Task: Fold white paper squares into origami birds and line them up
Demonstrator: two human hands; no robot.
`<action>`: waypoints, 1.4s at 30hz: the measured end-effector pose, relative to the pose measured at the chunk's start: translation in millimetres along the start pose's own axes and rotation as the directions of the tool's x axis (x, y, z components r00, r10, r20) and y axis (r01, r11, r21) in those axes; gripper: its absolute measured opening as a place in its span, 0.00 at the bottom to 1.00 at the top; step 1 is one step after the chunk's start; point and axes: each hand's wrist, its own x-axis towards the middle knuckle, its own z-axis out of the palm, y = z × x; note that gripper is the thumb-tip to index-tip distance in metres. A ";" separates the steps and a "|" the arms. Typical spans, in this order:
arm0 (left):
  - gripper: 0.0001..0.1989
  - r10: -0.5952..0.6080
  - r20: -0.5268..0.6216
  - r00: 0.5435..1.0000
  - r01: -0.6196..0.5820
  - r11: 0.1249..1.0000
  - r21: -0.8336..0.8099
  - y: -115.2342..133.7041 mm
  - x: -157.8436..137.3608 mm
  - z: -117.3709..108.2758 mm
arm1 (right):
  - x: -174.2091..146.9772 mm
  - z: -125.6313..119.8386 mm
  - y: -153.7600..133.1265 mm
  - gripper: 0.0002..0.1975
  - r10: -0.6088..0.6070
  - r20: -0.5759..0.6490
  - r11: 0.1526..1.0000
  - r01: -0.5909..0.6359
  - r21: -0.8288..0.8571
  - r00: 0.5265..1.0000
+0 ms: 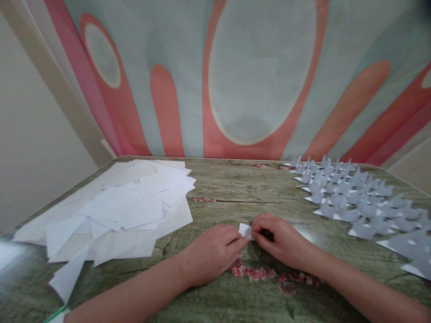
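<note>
A small piece of folded white paper (245, 229) lies between my two hands, near the middle of the table. My left hand (217, 251) has its fingers together at the paper's lower left edge. From the other side, my right hand (274, 237) pinches the paper between thumb and curled fingers. Much of the paper is hidden by my fingertips, so its full shape does not show.
Loose white paper sheets (141, 208) are heaped on the left of the table. Several rows of folded white paper figures (367, 206) stand along the right side. Behind the wood-patterned table (232, 181) hangs a coral and grey-blue backdrop (193, 80).
</note>
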 end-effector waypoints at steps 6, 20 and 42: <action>0.17 -0.021 0.083 0.996 0.018 0.999 0.042 3.0 0.1 -1.5 | 1.5 0.6 -0.9 0.06 0.018 0.002 0.999 -0.018 -0.036 1.000; 0.20 -0.013 0.107 0.994 0.005 0.998 0.070 3.5 -0.5 -1.9 | 4.4 0.5 -1.5 0.06 0.053 0.009 0.997 -0.053 -0.064 0.999; 0.17 -0.033 0.132 0.991 0.017 0.992 0.123 6.1 4.7 -3.1 | 9.0 -3.9 -4.5 0.05 0.089 0.078 0.991 -0.081 -0.103 0.993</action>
